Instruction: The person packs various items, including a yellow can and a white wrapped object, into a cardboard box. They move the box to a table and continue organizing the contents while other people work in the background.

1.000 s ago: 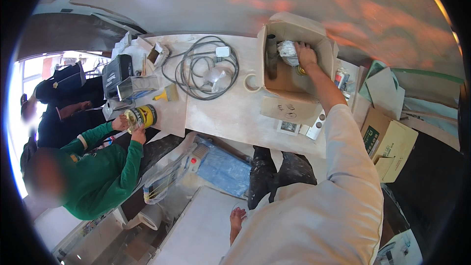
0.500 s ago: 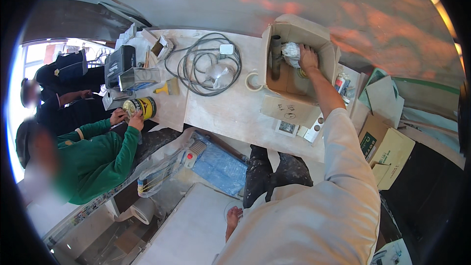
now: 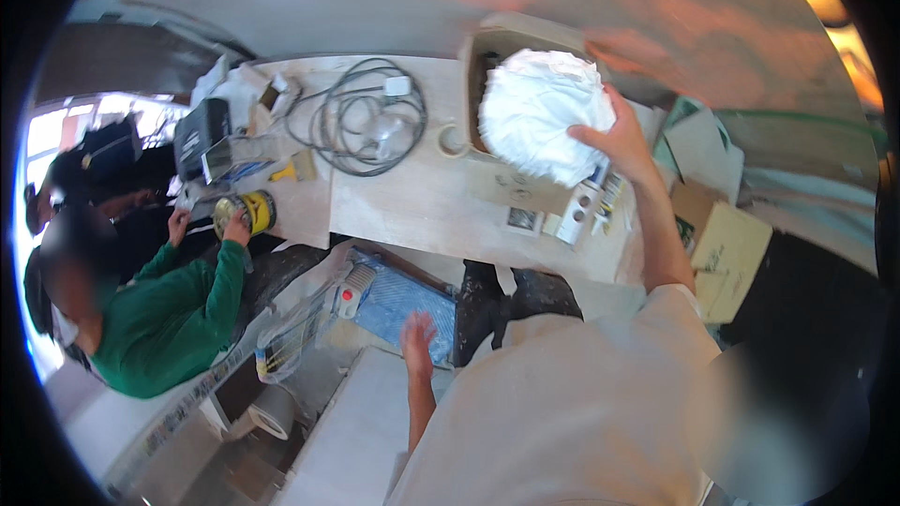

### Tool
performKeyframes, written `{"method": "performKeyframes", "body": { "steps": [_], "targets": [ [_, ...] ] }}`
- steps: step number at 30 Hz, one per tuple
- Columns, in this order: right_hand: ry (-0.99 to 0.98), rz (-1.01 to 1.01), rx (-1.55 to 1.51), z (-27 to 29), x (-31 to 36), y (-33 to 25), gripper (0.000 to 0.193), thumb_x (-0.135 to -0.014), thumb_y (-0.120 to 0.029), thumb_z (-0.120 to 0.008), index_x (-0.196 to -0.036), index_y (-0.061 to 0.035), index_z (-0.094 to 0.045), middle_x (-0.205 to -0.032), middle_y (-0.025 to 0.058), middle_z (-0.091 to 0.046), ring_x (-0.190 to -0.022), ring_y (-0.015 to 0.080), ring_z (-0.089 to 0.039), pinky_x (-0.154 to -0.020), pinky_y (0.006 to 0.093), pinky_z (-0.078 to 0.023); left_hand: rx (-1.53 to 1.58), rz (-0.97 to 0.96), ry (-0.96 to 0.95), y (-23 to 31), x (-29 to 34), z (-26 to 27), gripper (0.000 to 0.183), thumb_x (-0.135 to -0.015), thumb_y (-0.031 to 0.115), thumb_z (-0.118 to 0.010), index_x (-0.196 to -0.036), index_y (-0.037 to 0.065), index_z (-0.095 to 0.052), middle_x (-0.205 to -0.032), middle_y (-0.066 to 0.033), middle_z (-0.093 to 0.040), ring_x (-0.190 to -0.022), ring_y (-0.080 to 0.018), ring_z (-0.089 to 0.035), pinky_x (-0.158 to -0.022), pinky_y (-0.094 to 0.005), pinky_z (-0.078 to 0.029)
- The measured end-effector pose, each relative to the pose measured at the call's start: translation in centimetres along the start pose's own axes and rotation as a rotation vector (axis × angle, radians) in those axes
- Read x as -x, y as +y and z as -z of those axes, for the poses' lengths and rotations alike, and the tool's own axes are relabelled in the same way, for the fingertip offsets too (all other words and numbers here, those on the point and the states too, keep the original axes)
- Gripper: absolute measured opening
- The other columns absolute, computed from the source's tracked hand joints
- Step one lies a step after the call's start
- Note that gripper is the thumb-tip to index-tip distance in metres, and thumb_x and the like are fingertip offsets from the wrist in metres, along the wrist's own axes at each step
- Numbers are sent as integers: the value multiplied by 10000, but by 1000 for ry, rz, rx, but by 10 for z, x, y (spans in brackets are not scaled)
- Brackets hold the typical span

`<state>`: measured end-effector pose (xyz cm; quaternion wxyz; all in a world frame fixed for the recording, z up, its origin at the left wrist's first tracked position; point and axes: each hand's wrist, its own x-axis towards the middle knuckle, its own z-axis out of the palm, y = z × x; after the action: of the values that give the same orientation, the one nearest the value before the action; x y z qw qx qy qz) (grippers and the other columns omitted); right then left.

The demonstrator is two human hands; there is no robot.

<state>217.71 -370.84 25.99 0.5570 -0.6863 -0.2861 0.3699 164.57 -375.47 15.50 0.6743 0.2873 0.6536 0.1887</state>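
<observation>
The right hand is bent around the right edge of a white bundle; the thumb presses its near face, while the other fingers are partly hidden. The bundle lies to the left of this hand and covers much of the cardboard box. It is roundish, so I cannot tell a long axis. Its surface is crumpled, perhaps thin plastic or cloth. The left hand is farther, low before the body, blurred, with loosely spread fingers and seemingly nothing in it. Leftward, a smooth tape roll and a coiled rubbery cable rest on the pale wooden table.
</observation>
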Motion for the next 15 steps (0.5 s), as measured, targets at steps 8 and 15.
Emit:
{"method": "performKeyframes", "body": {
  "steps": [8, 15],
  "targets": [
    [-407, -443, -691, -100, 106, 52, 652, -699, -124, -756, -1265, -1, -456, -1176, 116, -577, -1087, 199, -545, -930, 345, -446, 433, 216, -527, 113, -57, -146, 838, -863, 687, -344, -1430, 76, -264, -1448, -129, -323, -1307, -326, -345, -1072, -484, -289],
    [-310, -275, 175, -125, 151, 132, 767, -551, -266, -785, -1179, 51, -478, -1067, 251, -586, -1053, 358, -554, -881, 383, -448, 262, 503, -425, 100, -37, -155, 750, -896, 599, -385, -1419, 70, -289, -1431, -135, -357, -1292, -338, -374, -1049, -492, -333]
  ]
}}
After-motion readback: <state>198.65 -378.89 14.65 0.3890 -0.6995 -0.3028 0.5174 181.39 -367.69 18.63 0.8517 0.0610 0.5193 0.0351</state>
